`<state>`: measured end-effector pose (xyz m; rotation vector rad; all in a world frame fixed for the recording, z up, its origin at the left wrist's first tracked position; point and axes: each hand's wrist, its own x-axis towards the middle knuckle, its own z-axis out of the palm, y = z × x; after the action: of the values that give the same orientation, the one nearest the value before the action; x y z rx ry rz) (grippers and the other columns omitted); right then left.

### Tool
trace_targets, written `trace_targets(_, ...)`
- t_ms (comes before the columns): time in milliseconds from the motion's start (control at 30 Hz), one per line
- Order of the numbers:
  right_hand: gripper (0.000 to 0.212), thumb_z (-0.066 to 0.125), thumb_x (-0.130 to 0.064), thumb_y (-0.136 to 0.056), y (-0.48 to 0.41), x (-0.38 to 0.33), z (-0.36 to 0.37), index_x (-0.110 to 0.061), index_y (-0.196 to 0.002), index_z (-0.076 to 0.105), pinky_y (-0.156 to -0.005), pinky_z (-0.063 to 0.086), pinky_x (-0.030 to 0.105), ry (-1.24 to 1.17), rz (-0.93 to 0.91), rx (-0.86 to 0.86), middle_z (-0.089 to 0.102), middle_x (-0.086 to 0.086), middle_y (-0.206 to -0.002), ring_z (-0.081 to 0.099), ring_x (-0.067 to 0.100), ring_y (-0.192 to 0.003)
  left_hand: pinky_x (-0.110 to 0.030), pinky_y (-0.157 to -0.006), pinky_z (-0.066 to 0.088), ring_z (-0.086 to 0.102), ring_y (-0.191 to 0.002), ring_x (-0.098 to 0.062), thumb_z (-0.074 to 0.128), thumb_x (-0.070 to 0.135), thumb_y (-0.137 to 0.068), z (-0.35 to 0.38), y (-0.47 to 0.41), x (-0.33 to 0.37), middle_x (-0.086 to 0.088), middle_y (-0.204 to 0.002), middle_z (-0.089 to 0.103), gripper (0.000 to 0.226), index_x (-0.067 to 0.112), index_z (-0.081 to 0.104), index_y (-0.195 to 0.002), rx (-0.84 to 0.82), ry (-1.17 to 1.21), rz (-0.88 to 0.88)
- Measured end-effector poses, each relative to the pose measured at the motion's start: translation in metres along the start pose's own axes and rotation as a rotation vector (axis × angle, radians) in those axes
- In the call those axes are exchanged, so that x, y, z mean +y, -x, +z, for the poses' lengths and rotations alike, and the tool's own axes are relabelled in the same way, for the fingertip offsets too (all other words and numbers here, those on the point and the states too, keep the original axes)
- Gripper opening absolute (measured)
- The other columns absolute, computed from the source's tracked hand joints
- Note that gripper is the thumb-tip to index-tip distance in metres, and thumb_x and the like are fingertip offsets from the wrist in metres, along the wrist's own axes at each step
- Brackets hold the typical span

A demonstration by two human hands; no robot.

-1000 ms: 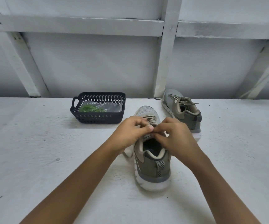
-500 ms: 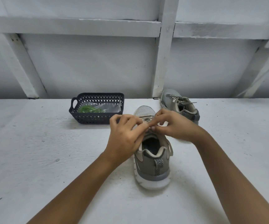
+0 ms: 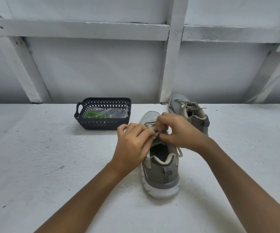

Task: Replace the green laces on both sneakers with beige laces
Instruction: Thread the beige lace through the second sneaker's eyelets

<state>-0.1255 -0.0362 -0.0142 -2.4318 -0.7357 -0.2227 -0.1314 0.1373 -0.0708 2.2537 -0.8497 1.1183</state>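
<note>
Left hand (image 3: 133,144) and right hand (image 3: 182,132) both pinch beige lace (image 3: 150,126) atop near sneaker (image 3: 161,170), centre frame; grip unchanged since 0.5 s ago. Second sneaker (image 3: 190,111) 1 o'clock; basket (image 3: 102,124) with green laces (image 3: 94,114) 11 o'clock.

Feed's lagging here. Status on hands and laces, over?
Left hand and right hand both pinching beige lace over near sneaker. Far sneaker laced beige. Green laces in basket. Nothing in the way.

Left hand (image 3: 132,146) and right hand (image 3: 180,132) pinch the beige lace (image 3: 179,152) atop the near sneaker (image 3: 161,174).
</note>
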Motion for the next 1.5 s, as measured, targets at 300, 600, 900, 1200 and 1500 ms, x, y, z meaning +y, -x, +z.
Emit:
trace_targets(300,0.012,0.072,-0.005,-0.079,0.002,-0.005,-0.029,-0.013,-0.077,0.063,-0.061,0.042,0.009,-0.131,0.146,-0.198,0.063,-0.008,-0.072,0.055,-0.008,-0.064,-0.035,-0.08,0.03,0.053,-0.087,-0.012,0.055,0.025,-0.089,0.0,-0.002,0.0,0.008,-0.085,0.063,0.01,0.021,0.064,-0.088,-0.044,0.056,-0.01)
trace_targets(600,0.008,0.058,-0.009,-0.081,0.0,-0.002,-0.012,-0.013,-0.088,0.059,-0.056,0.033,0.026,0.309,0.012,0.101,0.048,-0.01,-0.068,0.046,0.009,-0.062,-0.033,-0.08,0.03,0.054,-0.087,-0.011,0.055,0.026,-0.088,0.001,-0.001,0.002,0.009,-0.085,0.064,0.014,0.019,0.067,-0.086,-0.046,0.076,-0.055)
trace_targets(900,0.023,0.039,-0.01,-0.101,-0.002,-0.01,-0.021,-0.013,-0.104,0.062,-0.047,0.051,0.018,-0.944,0.534,0.509,0.064,-0.002,-0.055,0.064,0.008,-0.052,-0.029,-0.08,0.028,0.052,-0.086,-0.008,0.056,0.027,-0.087,0.0,0.0,0.001,0.01,-0.084,0.064,0.016,0.018,0.069,-0.088,-0.032,0.104,-0.068)
trace_targets(1200,0.042,0.05,-0.021,-0.092,0.033,0.008,-0.027,-0.029,-0.133,0.047,-0.083,0.052,0.037,0.109,0.607,0.015,0.065,0.003,-0.106,0.062,0.027,-0.096,-0.027,-0.081,0.028,0.052,-0.086,-0.007,0.056,0.028,-0.087,-0.004,-0.003,0.001,0.011,-0.084,0.063,0.017,0.018,0.069,-0.088,-0.08,0.128,-0.087)
trace_targets(1500,0.03,0.061,-0.022,-0.09,0.023,-0.012,-0.004,-0.026,-0.12,0.065,-0.09,0.043,0.028,0.162,0.226,0.081,0.051,-0.003,-0.105,0.053,0.015,-0.101,-0.023,-0.082,0.029,0.049,-0.089,-0.009,0.053,0.027,-0.088,-0.009,-0.004,0.0,0.005,-0.086,0.063,0.022,0.014,0.07,-0.093,-0.155,0.191,-0.101)
